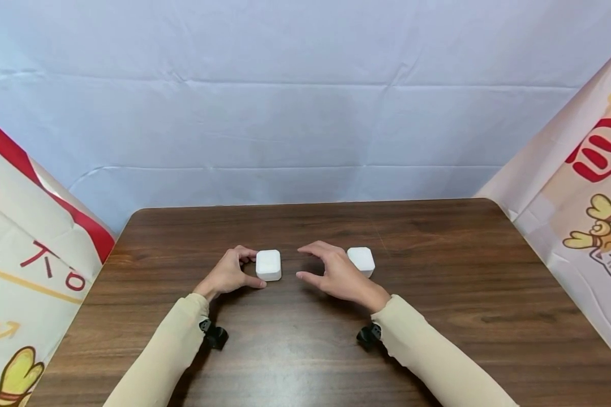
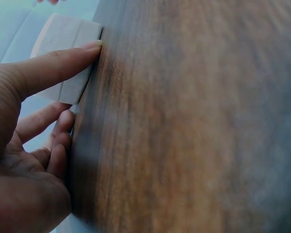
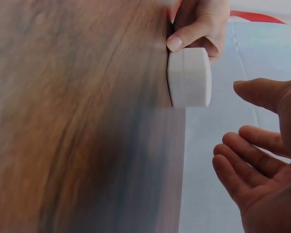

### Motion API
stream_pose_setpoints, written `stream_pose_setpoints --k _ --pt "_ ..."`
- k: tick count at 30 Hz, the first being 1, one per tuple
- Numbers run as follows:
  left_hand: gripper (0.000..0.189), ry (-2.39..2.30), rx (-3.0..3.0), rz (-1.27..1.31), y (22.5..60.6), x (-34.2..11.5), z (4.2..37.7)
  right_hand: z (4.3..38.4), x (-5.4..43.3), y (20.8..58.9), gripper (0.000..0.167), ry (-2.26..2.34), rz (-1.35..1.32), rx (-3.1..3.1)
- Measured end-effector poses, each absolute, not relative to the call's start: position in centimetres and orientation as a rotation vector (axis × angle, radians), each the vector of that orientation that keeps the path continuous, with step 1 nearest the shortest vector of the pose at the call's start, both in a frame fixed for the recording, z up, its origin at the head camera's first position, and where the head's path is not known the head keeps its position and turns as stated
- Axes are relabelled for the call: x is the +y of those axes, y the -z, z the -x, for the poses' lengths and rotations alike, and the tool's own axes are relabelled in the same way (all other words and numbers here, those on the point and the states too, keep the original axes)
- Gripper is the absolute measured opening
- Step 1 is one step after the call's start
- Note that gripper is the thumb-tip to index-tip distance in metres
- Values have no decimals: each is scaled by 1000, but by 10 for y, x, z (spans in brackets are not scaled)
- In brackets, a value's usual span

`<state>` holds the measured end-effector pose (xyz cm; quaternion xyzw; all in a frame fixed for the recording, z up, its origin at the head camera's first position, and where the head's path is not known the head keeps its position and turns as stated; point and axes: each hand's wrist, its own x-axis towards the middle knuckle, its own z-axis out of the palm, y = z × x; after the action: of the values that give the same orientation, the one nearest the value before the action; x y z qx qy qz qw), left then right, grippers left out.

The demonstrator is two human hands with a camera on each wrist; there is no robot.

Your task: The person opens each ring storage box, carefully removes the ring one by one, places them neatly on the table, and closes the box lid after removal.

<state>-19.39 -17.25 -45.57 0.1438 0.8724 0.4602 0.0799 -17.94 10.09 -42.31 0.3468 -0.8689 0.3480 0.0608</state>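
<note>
Sleeves nearest, a white box lies square face up beside the left hand, grip unclear, right hand unclenched.

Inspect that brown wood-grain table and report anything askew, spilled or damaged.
Nothing stands out. Two white rounded-square blocks rest on the brown wood-grain table and look intact where visible; no spill shows. The right block is partly hidden behind the bare right hand, so its covered side cannot be checked.

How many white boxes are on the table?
2: one box by the left hand, another box just right of the right hand, which partly hides it.
</note>
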Motion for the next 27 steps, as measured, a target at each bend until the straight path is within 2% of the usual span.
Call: stream_pose_setpoints --k 27 --pt "60 -1355 2621 -423 457 -174 196 198 62 436 67 -1013 -1122 -2769"
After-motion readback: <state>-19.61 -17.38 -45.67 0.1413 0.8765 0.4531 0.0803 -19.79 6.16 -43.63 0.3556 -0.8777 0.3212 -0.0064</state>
